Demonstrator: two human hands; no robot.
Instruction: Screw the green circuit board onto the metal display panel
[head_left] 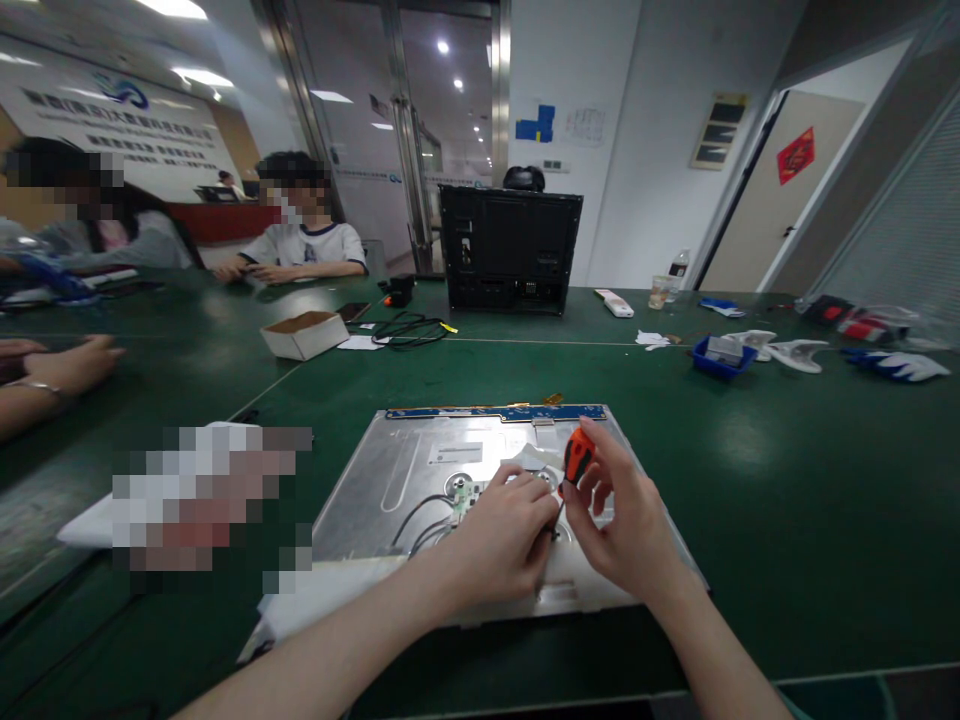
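A silver metal-backed display panel point(405, 455) lies flat on the table in front of me. A blue circuit strip point(480, 412) runs along its far edge. My right hand point(630, 515) grips an orange-and-black screwdriver point(577, 455) by the handle, its shaft slanting down to the panel. My left hand point(506, 535) rests on the panel beside the screwdriver tip with fingers curled; what they pinch, if anything, is hidden. Partly under it sits a small green circuit board point(465, 494) with black cables point(420, 508) leading left. The screwdriver's tip is covered by my fingers.
A black monitor housing point(514, 250) stands upright across the green table point(795, 500). Behind the panel lie a white open box point(304, 335) and a black cable coil point(409, 330). A blue tray point(724, 357) and gloves point(896, 365) are at right. People sit at left.
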